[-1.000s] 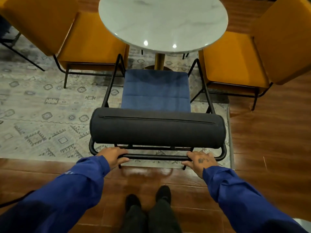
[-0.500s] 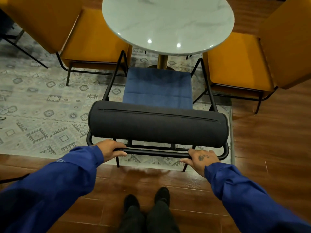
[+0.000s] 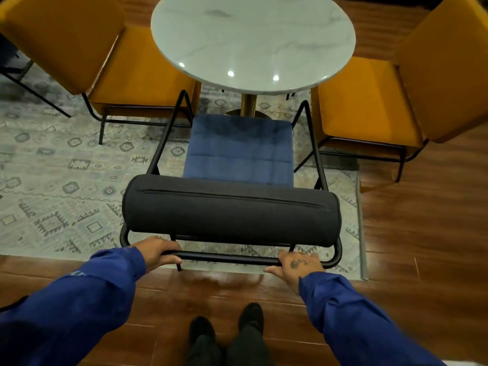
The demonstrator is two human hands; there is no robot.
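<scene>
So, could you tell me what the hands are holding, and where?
The chair: left hand and right hand both grip the black rear frame bar behind the backrest roll.

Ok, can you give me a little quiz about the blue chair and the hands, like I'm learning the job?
1. True or false: the left hand and the right hand both grip the black rail at the back of the blue chair.
2. Which colour are the chair on the left and the chair on the right? A green, B mustard yellow, C white.
3. Fill the gap: the top of the table is ____ in shape.
Key: 1 true; 2 B; 3 round.
</scene>
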